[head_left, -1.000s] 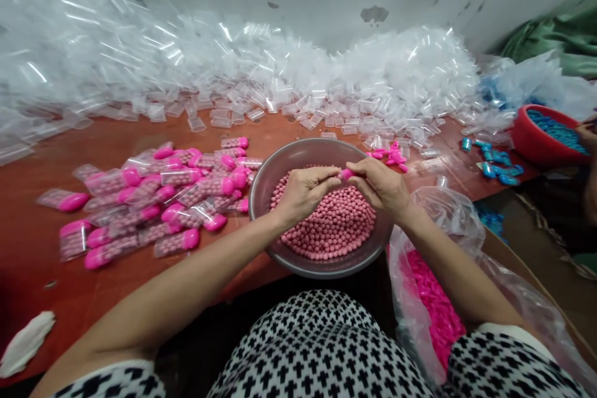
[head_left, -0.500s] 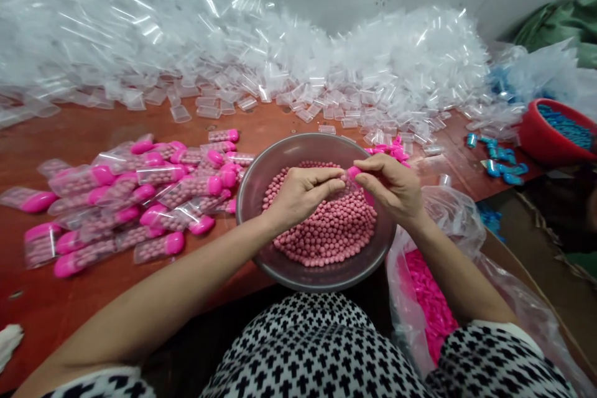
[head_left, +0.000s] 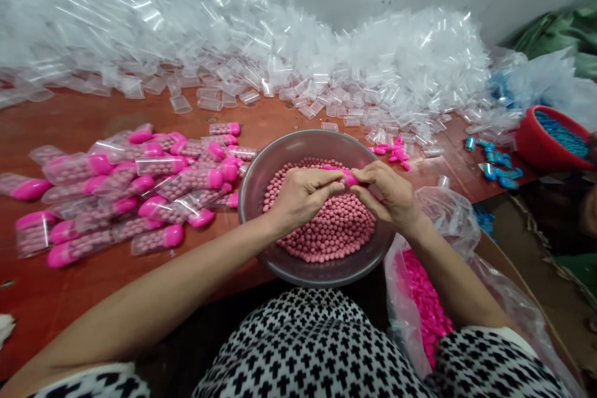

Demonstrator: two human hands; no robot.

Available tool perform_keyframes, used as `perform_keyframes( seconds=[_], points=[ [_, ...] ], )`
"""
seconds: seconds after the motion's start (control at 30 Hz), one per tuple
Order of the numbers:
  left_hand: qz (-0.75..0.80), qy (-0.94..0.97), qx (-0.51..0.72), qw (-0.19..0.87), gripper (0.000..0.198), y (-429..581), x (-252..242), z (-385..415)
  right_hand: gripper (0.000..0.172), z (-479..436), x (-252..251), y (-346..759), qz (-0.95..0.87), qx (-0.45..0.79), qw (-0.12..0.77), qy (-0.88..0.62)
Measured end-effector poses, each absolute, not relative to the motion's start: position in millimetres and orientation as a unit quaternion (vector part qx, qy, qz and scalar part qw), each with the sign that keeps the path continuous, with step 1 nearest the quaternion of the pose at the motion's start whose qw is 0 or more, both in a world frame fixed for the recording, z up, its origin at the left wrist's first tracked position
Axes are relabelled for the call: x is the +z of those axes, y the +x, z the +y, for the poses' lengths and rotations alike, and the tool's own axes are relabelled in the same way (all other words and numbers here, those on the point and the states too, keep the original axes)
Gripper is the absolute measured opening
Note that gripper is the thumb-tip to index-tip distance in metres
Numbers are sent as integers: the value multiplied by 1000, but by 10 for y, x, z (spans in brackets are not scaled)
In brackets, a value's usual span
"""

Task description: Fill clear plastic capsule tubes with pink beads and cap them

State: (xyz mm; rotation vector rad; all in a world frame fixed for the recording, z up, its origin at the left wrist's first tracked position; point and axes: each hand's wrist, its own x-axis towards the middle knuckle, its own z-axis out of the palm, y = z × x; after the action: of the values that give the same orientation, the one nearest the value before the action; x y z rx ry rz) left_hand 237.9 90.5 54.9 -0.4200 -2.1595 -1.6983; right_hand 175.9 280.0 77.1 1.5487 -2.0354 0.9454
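Over the bowl, my left hand (head_left: 301,196) is closed in a pinch around a clear plastic tube, mostly hidden by its fingers. My right hand (head_left: 389,193) pinches a bright pink cap (head_left: 349,180) at the tube's end, so both hands meet there. More pink shows just above the left fingertips; whether it belongs to the same cap I cannot tell. Below them the dark grey bowl (head_left: 254,180) holds a heap of round pink beads (head_left: 326,230). Left of the bowl lies a pile of bead-filled tubes with pink caps (head_left: 153,183).
Clear empty tubes (head_left: 280,50) are heaped along the wall. Loose pink caps (head_left: 396,152) lie behind the bowl's right side. A plastic bag of pink caps (head_left: 426,305) sits at the lower right. Farther right are blue-capped tubes (head_left: 501,165) and a red bowl (head_left: 536,143) of blue pieces.
The pink cap has moved slightly left and down against the tube in my left hand. My right fingers have come closer to the left ones. The view has shifted a little.
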Motion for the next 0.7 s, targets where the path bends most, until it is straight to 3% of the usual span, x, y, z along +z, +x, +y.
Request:
perform_keyframes(
  seconds=[0.27,0.47,0.6,0.7],
  points=[
    [-819,-199,-504,191,20,2348,494,868,11,2828,770,1723,-722,270,168,614],
    [-747,-125,-649,68,18,2308,568,951,16,2910,781,1673,-738,347,137,561],
    [-619,-37,-785,5,33,2255,607,959,28,3044,754,1675,-734,554,-37,391],
    [-570,-7,-821,5,43,2241,610,940,37,3121,688,1715,-667,671,-161,281]
  ],
)
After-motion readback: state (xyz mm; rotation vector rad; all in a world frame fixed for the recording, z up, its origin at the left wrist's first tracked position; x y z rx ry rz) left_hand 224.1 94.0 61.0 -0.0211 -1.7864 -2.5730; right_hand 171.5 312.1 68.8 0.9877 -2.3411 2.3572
